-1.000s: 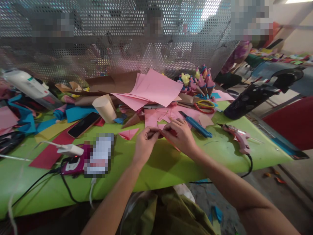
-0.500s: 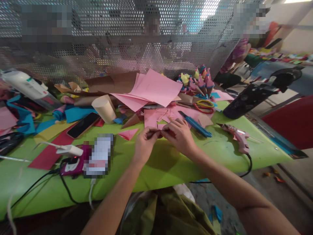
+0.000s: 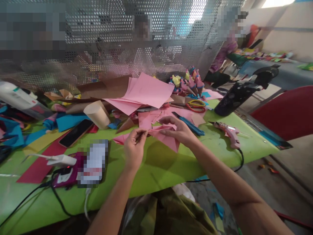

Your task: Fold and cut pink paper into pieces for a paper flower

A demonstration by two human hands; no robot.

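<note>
A folded piece of pink paper (image 3: 168, 140) is held up between my hands above the green table (image 3: 161, 169). My left hand (image 3: 134, 143) pinches its left corner between thumb and fingertips. Around its right side my right hand (image 3: 179, 130) has the fingers curved, thumb against the paper. Another small folded pink paper (image 3: 119, 139) lies just left of my left hand, partly hidden by it. Behind my hands are cut pink sheets (image 3: 145, 119), and a blue utility knife (image 3: 189, 124) lies beyond my right hand.
A pink glue gun (image 3: 231, 132) and black bottle (image 3: 232, 99) are at the right. Scissors (image 3: 197, 106), stacked pink sheets (image 3: 149, 89) and a paper roll (image 3: 97, 114) lie behind. Phones (image 3: 76, 133) and a purple power strip (image 3: 66, 176) are at the left. A perforated metal panel (image 3: 110, 42) stands behind.
My right hand has moved apart from my left and its fingers have spread around the paper. More of the folded pink paper now shows. The whole view has shifted slightly.
</note>
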